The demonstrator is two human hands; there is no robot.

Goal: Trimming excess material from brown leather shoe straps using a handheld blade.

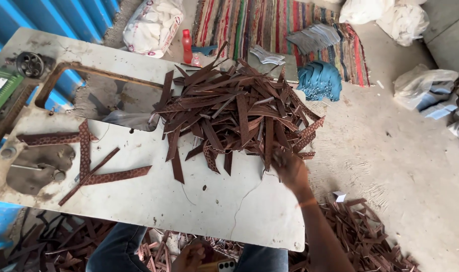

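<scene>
1. The right hand (290, 168) is at the strip pile's (234, 111) near edge by the desk's (199, 201) right side, blurred; its grip can't be told.
2. The strips lie mostly pointing away from the fingers.
3. The left hand (189, 257) is low under the desk's near edge, holding a phone (224, 265).

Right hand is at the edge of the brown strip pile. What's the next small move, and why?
Probably pinch one strip from the pile's near edge and draw it clear. The right hand is blurred at the heap of brown strips, its grip unreadable; loose ends stick out there, and a few sorted strips lie on the white table.
</scene>
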